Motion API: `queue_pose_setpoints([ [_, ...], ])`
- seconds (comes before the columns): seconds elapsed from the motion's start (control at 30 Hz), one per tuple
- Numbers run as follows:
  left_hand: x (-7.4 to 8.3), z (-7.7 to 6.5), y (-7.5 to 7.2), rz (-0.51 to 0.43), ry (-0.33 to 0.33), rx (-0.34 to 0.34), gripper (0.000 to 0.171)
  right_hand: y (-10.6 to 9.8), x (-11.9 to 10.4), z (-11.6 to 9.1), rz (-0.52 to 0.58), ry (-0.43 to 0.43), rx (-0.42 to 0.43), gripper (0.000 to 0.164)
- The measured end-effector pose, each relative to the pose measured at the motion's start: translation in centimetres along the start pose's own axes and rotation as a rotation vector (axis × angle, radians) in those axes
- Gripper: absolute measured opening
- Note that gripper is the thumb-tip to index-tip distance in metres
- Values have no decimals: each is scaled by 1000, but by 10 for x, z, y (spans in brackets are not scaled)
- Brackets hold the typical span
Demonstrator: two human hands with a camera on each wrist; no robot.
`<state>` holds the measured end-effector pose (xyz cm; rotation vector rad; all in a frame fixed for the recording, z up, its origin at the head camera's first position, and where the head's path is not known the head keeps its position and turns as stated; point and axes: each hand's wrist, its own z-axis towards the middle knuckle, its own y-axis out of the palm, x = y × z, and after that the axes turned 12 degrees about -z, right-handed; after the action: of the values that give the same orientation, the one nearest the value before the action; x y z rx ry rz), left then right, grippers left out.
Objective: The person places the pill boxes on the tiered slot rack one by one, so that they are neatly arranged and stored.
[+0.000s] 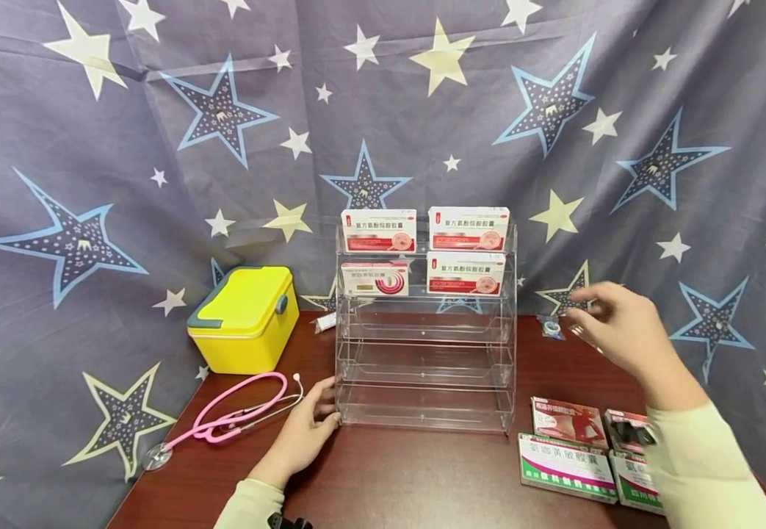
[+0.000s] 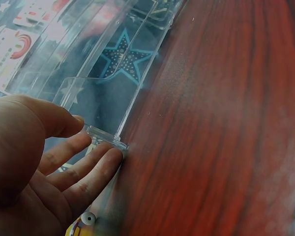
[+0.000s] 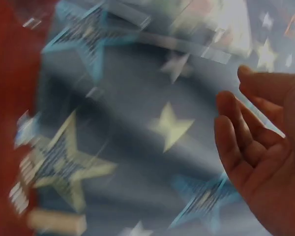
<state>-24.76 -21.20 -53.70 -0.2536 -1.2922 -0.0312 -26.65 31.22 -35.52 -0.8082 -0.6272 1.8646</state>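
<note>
A clear acrylic tiered rack point(image 1: 425, 367) stands on the table, with several white-and-red medicine boxes point(image 1: 467, 229) on its upper two tiers. My left hand point(image 1: 303, 433) is at the rack's lower left corner. In the left wrist view, its fingertips point(image 2: 110, 157) touch the corner foot, with the thumb beside the side panel. Raised to the right of the rack, my right hand point(image 1: 620, 330) has loosely bent fingers and holds nothing. Below it lie red medicine boxes point(image 1: 568, 422) and green-and-white medicine boxes point(image 1: 568, 466), partly covered by the right sleeve.
To the left of the rack sit a yellow lidded box point(image 1: 250, 323) and a pink stethoscope point(image 1: 224, 426). A small clear packet point(image 1: 551, 328) lies at the back right, and a white tube-like item point(image 1: 325, 322) lies behind the rack. A star-patterned cloth point(image 1: 383, 110) hangs behind the table.
</note>
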Motion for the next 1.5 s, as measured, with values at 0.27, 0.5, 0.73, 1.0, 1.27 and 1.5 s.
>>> queue_pose_setpoints([
  [0.27,2,-4,-4,35,0,24,67,-1,96,-84,-43,168,-288,26],
  [0.5,2,-2,-3,22,1,9,66,3,144,-124,-5,305,-578,57],
  [0.73,2,-1,-2,5,2,-6,65,2,168,-141,-64,305,-695,62],
  [1.0,2,-2,-1,19,-3,-1,65,3,170,-148,24,289,-734,62],
  [1.27,1,-1,0,6,-4,-11,65,6,168,-150,66,328,-753,60],
  [1.5,1,-1,1,53,-13,10,66,8,170,-149,7,352,-723,57],
])
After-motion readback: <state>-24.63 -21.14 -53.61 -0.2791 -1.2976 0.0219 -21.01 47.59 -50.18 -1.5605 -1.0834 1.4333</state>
